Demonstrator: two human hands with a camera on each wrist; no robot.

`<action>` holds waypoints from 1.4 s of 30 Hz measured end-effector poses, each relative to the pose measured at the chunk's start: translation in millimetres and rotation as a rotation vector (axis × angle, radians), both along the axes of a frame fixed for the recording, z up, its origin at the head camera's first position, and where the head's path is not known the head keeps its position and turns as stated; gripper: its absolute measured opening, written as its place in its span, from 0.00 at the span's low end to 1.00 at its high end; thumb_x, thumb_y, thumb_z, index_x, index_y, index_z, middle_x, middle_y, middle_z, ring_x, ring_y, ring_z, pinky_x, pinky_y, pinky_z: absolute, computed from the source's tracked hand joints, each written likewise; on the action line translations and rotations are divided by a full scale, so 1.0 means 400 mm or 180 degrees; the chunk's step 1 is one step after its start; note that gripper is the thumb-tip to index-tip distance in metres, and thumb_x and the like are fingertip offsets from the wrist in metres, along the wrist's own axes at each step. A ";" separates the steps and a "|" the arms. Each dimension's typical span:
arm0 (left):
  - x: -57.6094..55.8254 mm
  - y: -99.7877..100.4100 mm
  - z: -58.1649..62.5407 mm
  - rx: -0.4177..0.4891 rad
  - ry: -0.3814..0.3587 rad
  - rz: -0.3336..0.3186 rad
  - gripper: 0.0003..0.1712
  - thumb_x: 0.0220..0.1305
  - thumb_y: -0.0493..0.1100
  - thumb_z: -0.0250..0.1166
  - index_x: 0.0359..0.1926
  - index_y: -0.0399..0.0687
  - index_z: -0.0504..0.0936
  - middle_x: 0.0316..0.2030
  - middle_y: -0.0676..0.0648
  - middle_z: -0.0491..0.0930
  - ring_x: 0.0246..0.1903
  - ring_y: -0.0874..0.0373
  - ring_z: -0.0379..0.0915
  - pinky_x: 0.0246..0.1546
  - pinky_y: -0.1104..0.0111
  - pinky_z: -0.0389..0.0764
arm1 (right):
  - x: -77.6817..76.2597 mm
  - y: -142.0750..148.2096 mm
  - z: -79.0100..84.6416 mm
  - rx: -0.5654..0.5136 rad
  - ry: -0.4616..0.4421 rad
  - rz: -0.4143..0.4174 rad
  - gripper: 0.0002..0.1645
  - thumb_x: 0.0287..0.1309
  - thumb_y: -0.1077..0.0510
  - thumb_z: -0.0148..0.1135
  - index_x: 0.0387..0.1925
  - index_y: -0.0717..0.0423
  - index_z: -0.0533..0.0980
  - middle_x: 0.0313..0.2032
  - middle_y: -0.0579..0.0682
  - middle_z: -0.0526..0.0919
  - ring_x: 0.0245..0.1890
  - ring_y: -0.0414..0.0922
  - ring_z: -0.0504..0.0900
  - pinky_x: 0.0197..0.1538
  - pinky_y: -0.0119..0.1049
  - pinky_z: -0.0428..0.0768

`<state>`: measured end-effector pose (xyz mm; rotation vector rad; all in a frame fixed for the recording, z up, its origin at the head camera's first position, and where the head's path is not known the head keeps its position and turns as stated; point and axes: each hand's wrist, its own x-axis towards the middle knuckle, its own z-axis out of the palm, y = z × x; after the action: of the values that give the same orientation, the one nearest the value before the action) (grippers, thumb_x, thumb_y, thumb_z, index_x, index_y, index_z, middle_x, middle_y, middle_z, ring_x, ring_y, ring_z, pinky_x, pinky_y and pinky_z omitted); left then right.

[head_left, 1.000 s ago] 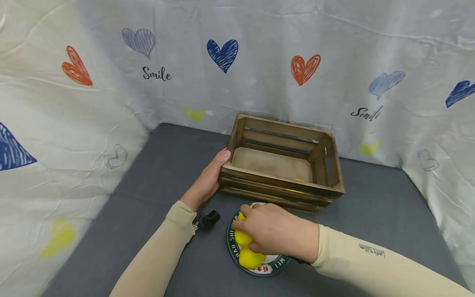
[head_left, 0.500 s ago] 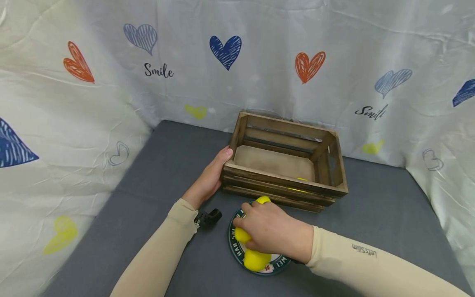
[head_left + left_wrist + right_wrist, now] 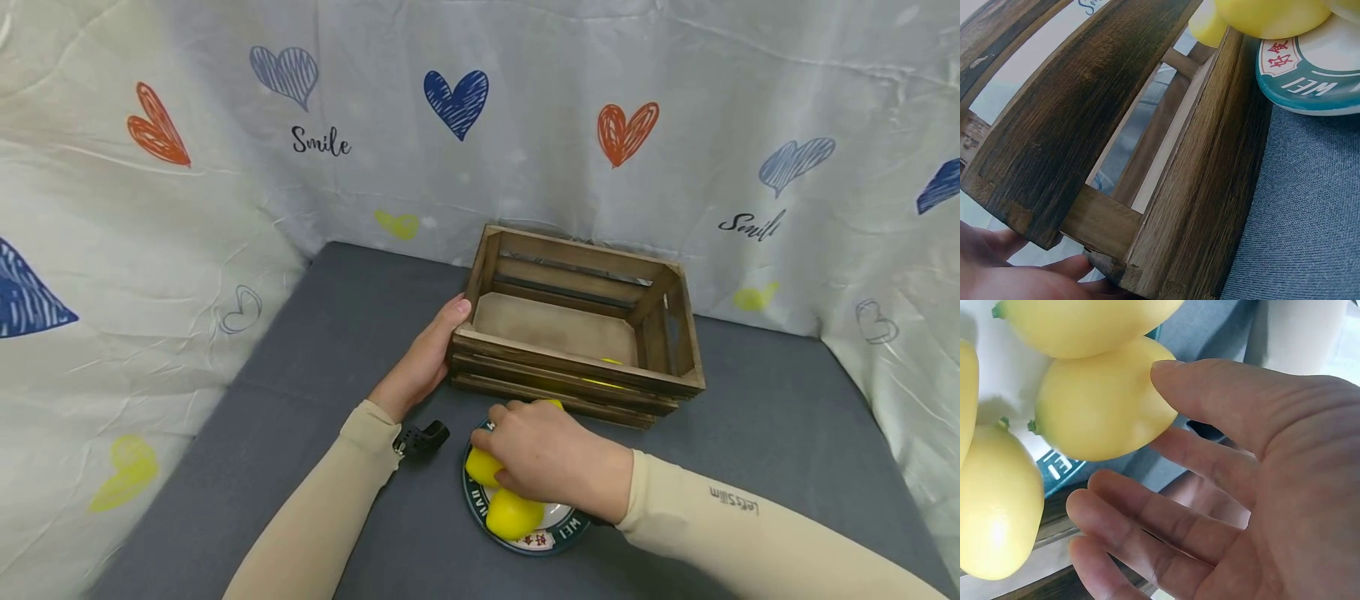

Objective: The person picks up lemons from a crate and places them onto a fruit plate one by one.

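Note:
My left hand (image 3: 420, 358) grips the left end of a slatted wooden crate (image 3: 577, 387), thumb along the upper edge. Its fingertips lie at the end slats in the left wrist view. My right hand (image 3: 558, 454) is over a round plate (image 3: 555, 542) with a green lettered rim. Between thumb and index finger it pinches a yellow lemon (image 3: 1107, 403) with a small green tip; the other fingers stay off it. Another lemon (image 3: 515, 515) lies nearer me on the plate. Beyond the hand a further lemon (image 3: 555, 404) shows, partly hidden.
Yellow fruit (image 3: 603, 383) shows through the crate's front slats. The crate stands just behind the plate, close to the white curtain (image 3: 540, 183) printed with hearts. Grey cloth (image 3: 300, 400) covers the table. A black wrist strap (image 3: 420, 442) sticks out beside my left wrist.
My right hand has stayed over the plate while its fingers shifted among the lemons. The far lemon came into view and slid right; the pinched one moved slightly left. My left hand kept its grip.

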<state>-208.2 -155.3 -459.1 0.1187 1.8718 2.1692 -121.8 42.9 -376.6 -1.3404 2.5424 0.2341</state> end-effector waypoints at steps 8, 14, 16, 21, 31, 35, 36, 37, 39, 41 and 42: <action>-0.002 0.004 0.004 0.0009 -0.0032 -0.0008 0.50 0.78 0.67 0.48 0.89 0.55 0.41 0.87 0.42 0.43 0.84 0.42 0.44 0.85 0.43 0.48 | -0.017 0.032 0.023 -0.0197 -0.0165 -0.0057 0.22 0.64 0.46 0.78 0.58 0.41 0.86 0.43 0.46 0.85 0.36 0.40 0.80 0.36 0.34 0.81; -0.002 0.005 0.000 0.0013 -0.0036 0.0032 0.50 0.78 0.66 0.47 0.89 0.53 0.41 0.87 0.41 0.41 0.84 0.42 0.43 0.85 0.42 0.46 | -0.039 0.075 0.087 -0.0468 -0.0256 -0.0016 0.23 0.66 0.49 0.77 0.61 0.45 0.85 0.45 0.46 0.85 0.37 0.39 0.80 0.39 0.33 0.84; -0.001 0.006 0.002 -0.0008 -0.0040 0.0045 0.50 0.78 0.66 0.47 0.89 0.53 0.41 0.87 0.42 0.40 0.84 0.42 0.42 0.85 0.42 0.45 | -0.053 0.087 0.114 -0.0557 -0.0274 -0.0025 0.24 0.67 0.50 0.76 0.62 0.45 0.85 0.46 0.44 0.86 0.38 0.38 0.80 0.41 0.34 0.84; 0.006 0.005 0.004 -0.0031 -0.0073 0.0069 0.50 0.78 0.66 0.47 0.89 0.53 0.41 0.87 0.42 0.40 0.85 0.41 0.41 0.85 0.39 0.44 | -0.101 0.111 0.187 -0.0678 -0.0175 -0.0074 0.24 0.69 0.47 0.74 0.64 0.43 0.84 0.49 0.43 0.86 0.38 0.38 0.82 0.44 0.38 0.86; 0.009 0.003 0.002 -0.0050 -0.0025 0.0022 0.50 0.78 0.67 0.48 0.89 0.53 0.40 0.88 0.45 0.39 0.85 0.43 0.40 0.85 0.40 0.43 | -0.274 0.183 0.249 -0.0595 -0.0330 -0.0727 0.22 0.70 0.53 0.72 0.64 0.45 0.84 0.50 0.46 0.88 0.43 0.44 0.85 0.48 0.45 0.86; 0.010 0.002 0.003 -0.0063 0.0002 0.0006 0.50 0.78 0.66 0.47 0.89 0.52 0.40 0.88 0.44 0.39 0.85 0.43 0.40 0.85 0.40 0.43 | -0.345 0.205 0.231 -0.0369 -0.0530 -0.0934 0.24 0.71 0.50 0.71 0.66 0.46 0.82 0.46 0.49 0.88 0.37 0.43 0.82 0.43 0.43 0.83; 0.010 0.003 0.004 -0.0064 0.0008 0.0001 0.50 0.78 0.66 0.47 0.89 0.52 0.40 0.88 0.44 0.39 0.85 0.43 0.40 0.85 0.40 0.43 | -0.360 0.208 0.225 -0.0299 -0.0592 -0.0987 0.26 0.71 0.49 0.71 0.67 0.47 0.82 0.47 0.50 0.88 0.38 0.44 0.83 0.43 0.43 0.83; 0.010 0.003 0.004 -0.0068 0.0007 0.0001 0.50 0.78 0.66 0.47 0.89 0.52 0.40 0.88 0.44 0.39 0.85 0.42 0.40 0.85 0.40 0.43 | -0.374 0.211 0.214 -0.0220 -0.0657 -0.1030 0.27 0.71 0.49 0.71 0.68 0.47 0.81 0.48 0.50 0.88 0.40 0.44 0.84 0.43 0.44 0.84; 0.010 0.004 0.003 -0.0060 0.0008 0.0004 0.50 0.79 0.65 0.47 0.89 0.52 0.40 0.88 0.43 0.39 0.85 0.42 0.40 0.85 0.40 0.43 | -0.398 0.215 0.190 -0.0042 -0.0804 -0.1097 0.29 0.70 0.48 0.71 0.69 0.48 0.80 0.51 0.52 0.88 0.45 0.45 0.86 0.46 0.45 0.86; 0.010 0.004 0.004 -0.0069 0.0001 0.0007 0.50 0.78 0.65 0.47 0.89 0.53 0.40 0.87 0.43 0.40 0.84 0.42 0.41 0.85 0.40 0.44 | -0.417 0.217 0.165 0.0147 -0.0972 -0.1146 0.30 0.71 0.49 0.71 0.70 0.49 0.79 0.54 0.54 0.87 0.48 0.47 0.86 0.49 0.47 0.87; 0.010 0.004 0.004 -0.0077 -0.0004 0.0001 0.50 0.78 0.65 0.48 0.89 0.53 0.40 0.87 0.43 0.40 0.84 0.41 0.41 0.85 0.40 0.44 | -0.423 0.217 0.152 0.0255 -0.1055 -0.1162 0.30 0.70 0.49 0.70 0.71 0.49 0.79 0.55 0.55 0.87 0.49 0.48 0.86 0.51 0.48 0.87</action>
<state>-204.1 -153.9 -457.3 0.1123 1.8971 2.1456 -291.1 129.8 -315.6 -0.7875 2.4045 0.0365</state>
